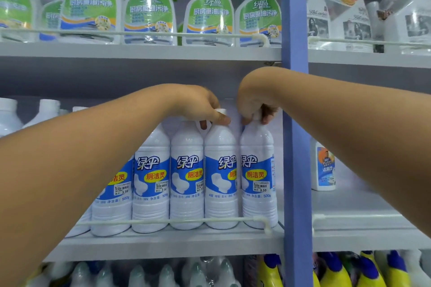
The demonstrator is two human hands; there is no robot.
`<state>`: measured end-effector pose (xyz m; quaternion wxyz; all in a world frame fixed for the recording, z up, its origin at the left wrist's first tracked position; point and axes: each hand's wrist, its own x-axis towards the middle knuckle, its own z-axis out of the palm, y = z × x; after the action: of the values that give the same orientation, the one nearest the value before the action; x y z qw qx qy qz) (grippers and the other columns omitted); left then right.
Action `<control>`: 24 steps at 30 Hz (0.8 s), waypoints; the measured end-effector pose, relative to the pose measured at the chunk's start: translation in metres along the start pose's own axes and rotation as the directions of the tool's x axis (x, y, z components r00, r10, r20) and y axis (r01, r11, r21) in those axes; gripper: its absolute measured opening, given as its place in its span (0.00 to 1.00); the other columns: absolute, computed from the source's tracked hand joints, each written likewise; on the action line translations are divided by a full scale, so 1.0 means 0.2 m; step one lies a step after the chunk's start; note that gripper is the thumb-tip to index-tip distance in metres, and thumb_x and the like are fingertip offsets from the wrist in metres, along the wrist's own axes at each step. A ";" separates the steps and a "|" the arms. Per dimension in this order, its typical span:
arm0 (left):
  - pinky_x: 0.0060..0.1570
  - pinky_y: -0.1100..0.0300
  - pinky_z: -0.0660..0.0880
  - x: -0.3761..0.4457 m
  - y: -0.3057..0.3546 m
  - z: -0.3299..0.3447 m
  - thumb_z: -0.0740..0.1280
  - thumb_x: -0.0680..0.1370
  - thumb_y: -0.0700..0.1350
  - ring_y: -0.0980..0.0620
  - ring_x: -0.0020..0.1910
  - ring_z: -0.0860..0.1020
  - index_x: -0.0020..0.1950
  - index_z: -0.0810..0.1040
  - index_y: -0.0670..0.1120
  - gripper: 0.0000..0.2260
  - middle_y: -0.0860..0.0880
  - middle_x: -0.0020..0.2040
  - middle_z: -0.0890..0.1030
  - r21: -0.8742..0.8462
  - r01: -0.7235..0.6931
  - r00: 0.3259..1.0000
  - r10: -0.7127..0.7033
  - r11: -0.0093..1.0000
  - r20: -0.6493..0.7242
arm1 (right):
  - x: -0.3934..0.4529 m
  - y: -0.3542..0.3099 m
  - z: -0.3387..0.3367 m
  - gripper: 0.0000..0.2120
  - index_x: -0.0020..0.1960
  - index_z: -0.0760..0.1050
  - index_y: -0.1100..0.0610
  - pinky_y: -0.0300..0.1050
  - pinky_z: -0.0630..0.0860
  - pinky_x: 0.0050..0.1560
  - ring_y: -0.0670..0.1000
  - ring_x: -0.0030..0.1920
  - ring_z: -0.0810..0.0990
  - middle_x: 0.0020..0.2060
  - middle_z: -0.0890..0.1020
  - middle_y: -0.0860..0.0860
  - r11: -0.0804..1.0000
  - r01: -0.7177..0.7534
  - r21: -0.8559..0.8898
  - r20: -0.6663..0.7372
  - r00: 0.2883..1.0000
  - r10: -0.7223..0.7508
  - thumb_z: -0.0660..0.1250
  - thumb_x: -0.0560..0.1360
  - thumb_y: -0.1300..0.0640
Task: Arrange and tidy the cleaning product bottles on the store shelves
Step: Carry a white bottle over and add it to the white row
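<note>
A row of white toilet-cleaner bottles with blue labels stands on the middle shelf [163,243] behind a thin white rail [163,221]. My left hand [200,104] grips the cap of the second bottle from the right [221,181]. My right hand [254,102] is closed over the cap of the rightmost bottle [258,179], which stands next to the blue upright post [295,123]. Both bottles stand upright on the shelf, close together. Their caps are mostly hidden by my fingers.
Green-labelled spray bottles [149,14] fill the shelf above. White twin packs [335,7] sit top right. A lone small white bottle [323,165] stands on the right-hand shelf. Yellow bottles with blue caps [331,270] and clear bottles line the bottom shelf.
</note>
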<state>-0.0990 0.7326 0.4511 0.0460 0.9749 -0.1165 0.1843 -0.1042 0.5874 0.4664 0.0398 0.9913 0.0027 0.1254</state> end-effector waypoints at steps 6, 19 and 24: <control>0.58 0.56 0.76 -0.01 -0.04 0.02 0.69 0.79 0.61 0.53 0.54 0.81 0.61 0.81 0.58 0.13 0.56 0.51 0.86 -0.100 -0.051 0.999 0.050 0.994 -0.007 | 0.09 0.03 0.00 0.17 0.64 0.76 0.67 0.53 0.79 0.65 0.58 0.50 0.81 0.62 0.79 0.61 0.985 0.091 0.149 -0.024 0.996 -0.088 0.70 0.80 0.59; 0.63 0.49 0.77 0.04 -0.04 0.00 0.68 0.79 0.60 0.48 0.56 0.82 0.62 0.79 0.61 0.12 0.52 0.50 0.87 -0.071 -0.062 0.996 0.066 0.996 0.054 | 0.15 0.03 -0.02 0.17 0.66 0.74 0.68 0.58 0.79 0.64 0.61 0.56 0.85 0.57 0.83 0.64 0.977 0.065 0.205 0.047 0.996 -0.076 0.69 0.79 0.65; 0.62 0.53 0.74 0.04 -0.03 0.01 0.67 0.80 0.61 0.52 0.55 0.80 0.62 0.79 0.61 0.12 0.54 0.47 0.87 -0.033 -0.036 0.999 0.037 0.999 0.035 | 0.14 0.03 -0.01 0.14 0.64 0.75 0.68 0.57 0.78 0.64 0.60 0.55 0.85 0.55 0.84 0.63 0.980 0.089 0.176 0.014 0.996 -0.093 0.67 0.80 0.64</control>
<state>-0.0907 0.7369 0.4522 0.0565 0.9748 -0.1380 0.1660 -0.0787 0.5815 0.4761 -0.0416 0.9911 0.0585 0.1118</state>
